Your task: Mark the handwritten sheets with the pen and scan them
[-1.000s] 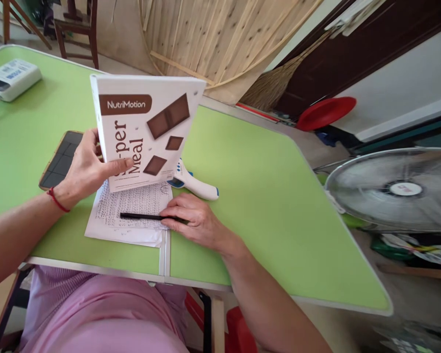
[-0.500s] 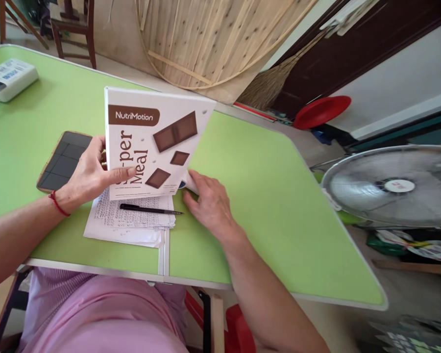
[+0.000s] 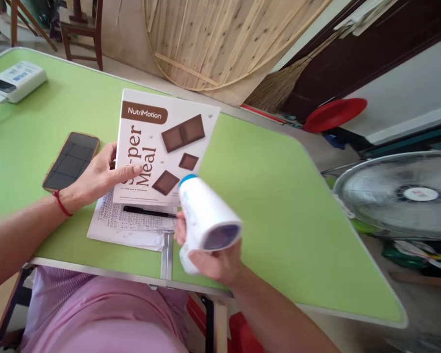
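Observation:
My left hand (image 3: 99, 174) grips the left edge of a white NutriMotion box (image 3: 185, 105), thumb on its printed front. The box stands tilted above handwritten sheets (image 3: 132, 239). In my right hand (image 3: 220, 264) is a white gun-shaped device (image 3: 209, 208), which looks like an infrared thermometer. It has a blue rim at the far end and a dark oval face at the near end. My fingers wrap its handle, just right of the box's lower corner. A black pen (image 3: 147, 211) lies on the sheets, its tip end hidden behind my right fingers.
A phone (image 3: 71, 161) lies on the green table (image 3: 279, 215), left of the box. A white power bank (image 3: 16, 81) with a cable is at the far left. Beyond the table's right edge stands a fan (image 3: 400, 193). A red basin (image 3: 334, 115) is on the far side.
My right hand has lifted the white device from behind the box and brought it nearer to me, turned so its dark oval face shows. My left hand still holds the box.

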### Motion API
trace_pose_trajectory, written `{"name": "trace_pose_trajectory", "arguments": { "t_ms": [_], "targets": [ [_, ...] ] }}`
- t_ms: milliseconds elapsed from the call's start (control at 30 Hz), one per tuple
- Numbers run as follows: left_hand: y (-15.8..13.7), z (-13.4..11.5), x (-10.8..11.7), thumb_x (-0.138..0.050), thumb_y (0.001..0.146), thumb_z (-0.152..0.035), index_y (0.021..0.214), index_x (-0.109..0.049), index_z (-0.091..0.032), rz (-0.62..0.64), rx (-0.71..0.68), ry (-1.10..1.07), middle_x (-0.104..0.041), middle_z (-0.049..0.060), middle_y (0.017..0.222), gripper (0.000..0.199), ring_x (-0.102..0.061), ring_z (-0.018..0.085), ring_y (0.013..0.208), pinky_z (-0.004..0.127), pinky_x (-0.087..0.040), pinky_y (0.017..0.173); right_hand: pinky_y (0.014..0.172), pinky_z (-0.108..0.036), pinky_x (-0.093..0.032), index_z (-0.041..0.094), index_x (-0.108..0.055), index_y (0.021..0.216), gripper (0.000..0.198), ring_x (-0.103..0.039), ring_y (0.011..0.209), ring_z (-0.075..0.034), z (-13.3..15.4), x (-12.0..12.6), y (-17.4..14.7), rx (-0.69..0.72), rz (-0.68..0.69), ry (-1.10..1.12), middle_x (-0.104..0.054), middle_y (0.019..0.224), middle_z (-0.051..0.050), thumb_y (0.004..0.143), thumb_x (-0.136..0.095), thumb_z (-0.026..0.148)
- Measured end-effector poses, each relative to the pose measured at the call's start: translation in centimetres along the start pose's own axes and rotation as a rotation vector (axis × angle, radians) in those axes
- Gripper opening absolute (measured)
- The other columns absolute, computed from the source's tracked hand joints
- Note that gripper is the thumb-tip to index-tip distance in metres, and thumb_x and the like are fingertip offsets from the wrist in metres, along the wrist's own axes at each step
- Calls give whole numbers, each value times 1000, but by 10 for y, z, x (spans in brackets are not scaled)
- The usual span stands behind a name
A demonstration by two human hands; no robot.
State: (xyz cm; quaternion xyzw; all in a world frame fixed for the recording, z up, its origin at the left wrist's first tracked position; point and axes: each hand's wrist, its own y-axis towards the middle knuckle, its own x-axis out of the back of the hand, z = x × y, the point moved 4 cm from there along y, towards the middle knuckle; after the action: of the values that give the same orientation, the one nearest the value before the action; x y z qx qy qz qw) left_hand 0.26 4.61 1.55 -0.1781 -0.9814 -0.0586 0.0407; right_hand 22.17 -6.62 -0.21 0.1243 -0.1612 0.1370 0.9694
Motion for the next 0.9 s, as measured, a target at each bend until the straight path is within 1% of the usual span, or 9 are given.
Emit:
{"name": "trace_pose_trajectory", "arguments": {
  "t_ms": [67, 133, 233, 433, 567, 633, 733, 833, 900],
  "targets": [
    [0, -3, -1, -84, 75, -48, 119, -58, -18, 34, -9, -19, -69, 10, 119, 59, -65, 31, 111, 44, -56, 91, 52, -36, -49, 23, -58, 86, 18, -54, 58, -18, -3, -11, -2, -65, -9, 123, -56, 67, -2, 75, -65, 35],
    [0, -4, -2, -86, 73, -45, 120, -56, -18, 59, 4, -51, -69, 10, 120, 61, -66, 30, 110, 44, -56, 92, 53, -34, -48, 23, -57, 80, 15, -55, 61, -18, -8, -16, 1, -133, -43, 187, -56, 68, -1, 73, -66, 32],
    [0, -4, -2, -88, 71, -42, 118, -55, -18, 68, 16, -56, -70, 10, 117, 62, -67, 29, 105, 42, -57, 87, 56, -34, -49, 22, -57, 80, 19, -53, 62, -17, -14, -18, 5, -199, -74, 236, -54, 67, 0, 73, -68, 36],
    [3, 1, 2, -90, 68, -40, 120, -56, -18, 87, -3, 1, -69, 11, 115, 66, -67, 28, 101, 39, -59, 80, 58, -34, -47, 21, -60, 82, 27, -52, 63, -16, -14, -19, 6, -262, -88, 327, -55, 70, 0, 70, -73, 41],
    [4, 0, 1, -89, 68, -40, 116, -56, -17, 108, -17, 18, -71, 9, 109, 63, -67, 27, 96, 37, -58, 77, 56, -33, -47, 21, -65, 96, 41, -53, 63, -16, -11, -22, 9, -283, -52, 424, -59, 74, -1, 68, -76, 48],
    [4, -2, 1, -88, 68, -41, 114, -56, -17, 117, -36, 26, -71, 9, 107, 61, -68, 26, 95, 37, -57, 77, 56, -32, -47, 21, -66, 98, 46, -54, 63, -15, -10, -23, 10, -292, -17, 454, -59, 74, -1, 67, -78, 52],
    [4, -3, 2, -89, 67, -43, 116, -56, -16, 92, -33, 74, -71, 11, 109, 65, -68, 28, 96, 39, -58, 78, 54, -31, -47, 21, -64, 88, 41, -53, 62, -15, -8, -23, 12, -292, 24, 434, -59, 72, -1, 69, -77, 55],
    [4, -4, 1, -88, 69, -43, 116, -56, -16, 125, -42, 61, -71, 11, 110, 63, -68, 29, 98, 42, -59, 80, 52, -29, -45, 21, -59, 75, 39, -51, 61, -14, -5, -22, 13, -247, 41, 398, -57, 69, -1, 73, -74, 56],
    [4, -5, 0, -87, 69, -43, 118, -56, -16, 139, -49, 44, -70, 11, 111, 63, -67, 30, 100, 42, -59, 82, 51, -29, -44, 21, -58, 72, 40, -50, 60, -14, -3, -22, 13, -221, 45, 376, -57, 68, -1, 75, -72, 57]
  ]
}}
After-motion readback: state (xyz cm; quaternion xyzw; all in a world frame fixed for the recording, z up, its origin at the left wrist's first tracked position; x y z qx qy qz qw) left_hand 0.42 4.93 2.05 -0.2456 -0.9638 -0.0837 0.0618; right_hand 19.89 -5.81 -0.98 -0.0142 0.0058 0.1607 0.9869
